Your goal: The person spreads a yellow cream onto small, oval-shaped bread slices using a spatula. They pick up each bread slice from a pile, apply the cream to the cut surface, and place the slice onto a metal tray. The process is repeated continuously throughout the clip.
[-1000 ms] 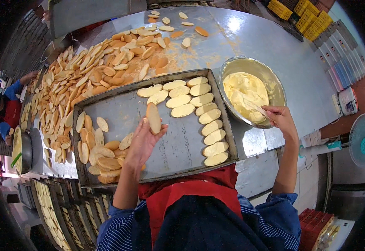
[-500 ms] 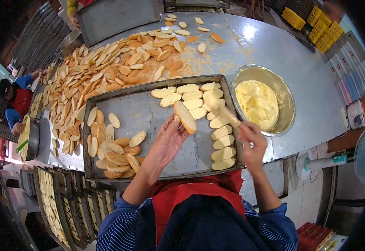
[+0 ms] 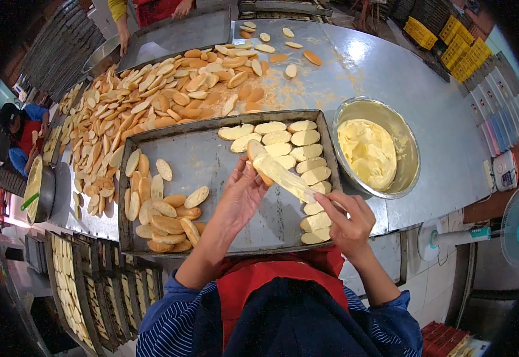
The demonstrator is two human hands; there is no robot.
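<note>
My left hand [image 3: 234,199] grips an oval bread slice [image 3: 253,150] over the middle of a dark metal tray [image 3: 194,163]. Pinched in my right hand [image 3: 353,223] is a flat spatula [image 3: 289,180], its blade coated in pale yellow cream and lying across the slice's face. Much of the slice is hidden beneath it. Cream-coated slices [image 3: 277,137] sit in rows along the tray's far right and right side. Plain slices [image 3: 165,224] are heaped at its left end. Right of the tray stands a metal bowl [image 3: 413,160] with yellow cream [image 3: 363,152] inside.
A large pile of bread slices [image 3: 146,95] covers the table's left half. Across the table, a co-worker's hands touch another tray [image 3: 179,35]. A second person stands at far left near a cream bowl [image 3: 46,193]. Racked trays [image 3: 72,285] stand lower left; a fan [image 3: 515,229] is at right.
My right hand has brought the spatula down and left onto the slice in my left hand. The far co-worker's second hand has come into view, and their tray has shifted away.
</note>
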